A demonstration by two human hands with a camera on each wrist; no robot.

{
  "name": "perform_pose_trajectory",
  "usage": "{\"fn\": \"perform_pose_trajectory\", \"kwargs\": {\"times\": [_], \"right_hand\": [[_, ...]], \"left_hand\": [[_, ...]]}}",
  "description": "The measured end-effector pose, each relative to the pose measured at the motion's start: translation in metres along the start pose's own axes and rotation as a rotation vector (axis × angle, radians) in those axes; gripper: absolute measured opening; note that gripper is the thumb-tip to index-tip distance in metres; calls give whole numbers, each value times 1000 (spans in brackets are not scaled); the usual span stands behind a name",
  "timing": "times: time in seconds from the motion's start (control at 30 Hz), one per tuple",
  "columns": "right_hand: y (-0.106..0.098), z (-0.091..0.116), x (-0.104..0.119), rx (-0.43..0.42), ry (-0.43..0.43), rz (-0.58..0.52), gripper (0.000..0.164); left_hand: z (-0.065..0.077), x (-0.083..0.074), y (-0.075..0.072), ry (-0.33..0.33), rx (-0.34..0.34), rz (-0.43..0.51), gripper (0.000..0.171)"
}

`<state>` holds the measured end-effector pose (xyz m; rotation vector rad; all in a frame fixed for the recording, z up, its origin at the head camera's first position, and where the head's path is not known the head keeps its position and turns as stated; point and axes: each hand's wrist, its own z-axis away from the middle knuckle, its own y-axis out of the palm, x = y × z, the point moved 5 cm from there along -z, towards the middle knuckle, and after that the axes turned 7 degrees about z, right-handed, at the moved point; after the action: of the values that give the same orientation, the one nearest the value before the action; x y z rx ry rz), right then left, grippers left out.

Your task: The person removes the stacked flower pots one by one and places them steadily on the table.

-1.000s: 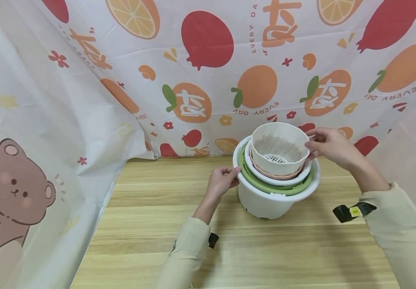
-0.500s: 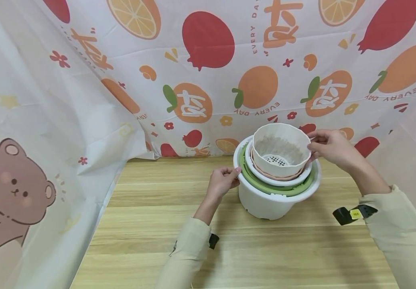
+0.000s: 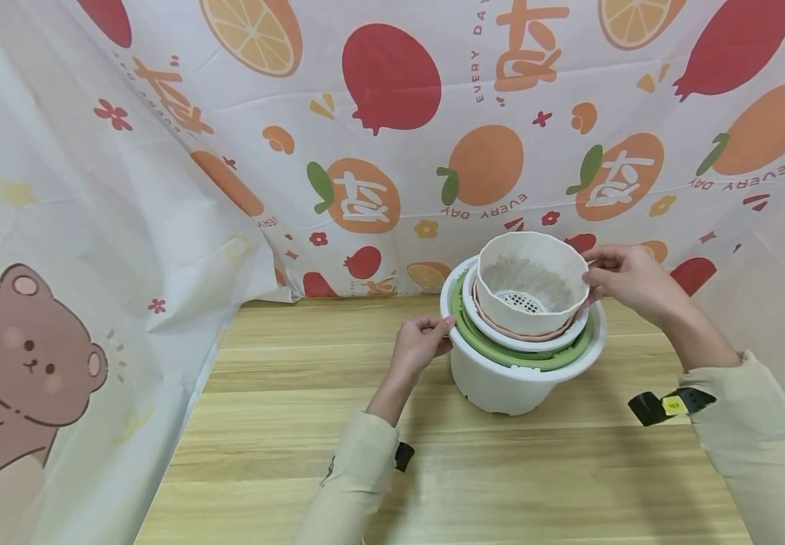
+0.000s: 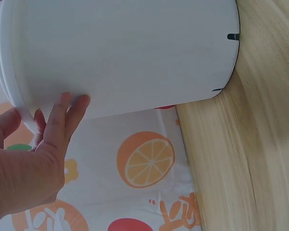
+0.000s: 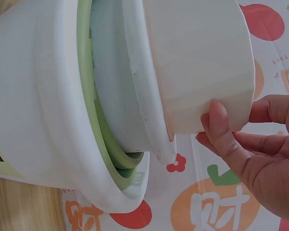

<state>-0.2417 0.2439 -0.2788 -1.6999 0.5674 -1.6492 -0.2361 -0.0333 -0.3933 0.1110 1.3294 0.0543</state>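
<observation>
Several round plant pots sit nested in one another on the table in the head view. The outermost is a large white pot point(image 3: 494, 382), with a green pot point(image 3: 501, 356), a smaller white pot point(image 3: 523, 345) and a pinkish pot inside it. At the top, a cream pot point(image 3: 518, 314) with a wavy rim and a slotted base stands partly above the others, tilted. My right hand point(image 3: 627, 280) pinches its wall at the right rim, thumb outside. At the left, my left hand point(image 3: 417, 348) grips the large white pot's rim, its fingers point(image 4: 55, 127) against the outer wall.
Beneath the pots is a wooden table point(image 3: 310, 424). A fruit-printed cloth point(image 3: 419, 182) hangs close behind them, and another cloth with a bear point(image 3: 31, 356) hangs along the left side. Each forearm carries a black wrist camera.
The cream pot and my right hand have shifted very slightly to the right. My left hand stays on the large white pot's rim.
</observation>
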Motion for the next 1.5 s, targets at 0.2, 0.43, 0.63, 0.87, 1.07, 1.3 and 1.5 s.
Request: {"fn": "perform_pose_trajectory", "kwargs": {"times": [0.2,0.43,0.63,0.87,1.07,1.3,1.5], "right_hand": [[-3,3,1,-5,0,-44,41],[-9,5,5,-46,9,-51,36],[-16,9,10,-85,-4,-40,35],[-28,13,14,-146,-15,-40,35],[-37,16,15,-179,-22,-59,35],[-46,17,12,-205,16,-74,40],[-58,20,10,-251,19,-129,37]], "left_hand": [[1,0,0,9,4,2,27],[3,-3,0,14,6,3,28],[2,-2,1,4,11,-3,29],[0,1,0,11,-1,2,28],[-1,1,0,5,-6,5,27],[-1,0,0,10,-3,7,27],[-1,0,0,11,-5,5,26]]}}
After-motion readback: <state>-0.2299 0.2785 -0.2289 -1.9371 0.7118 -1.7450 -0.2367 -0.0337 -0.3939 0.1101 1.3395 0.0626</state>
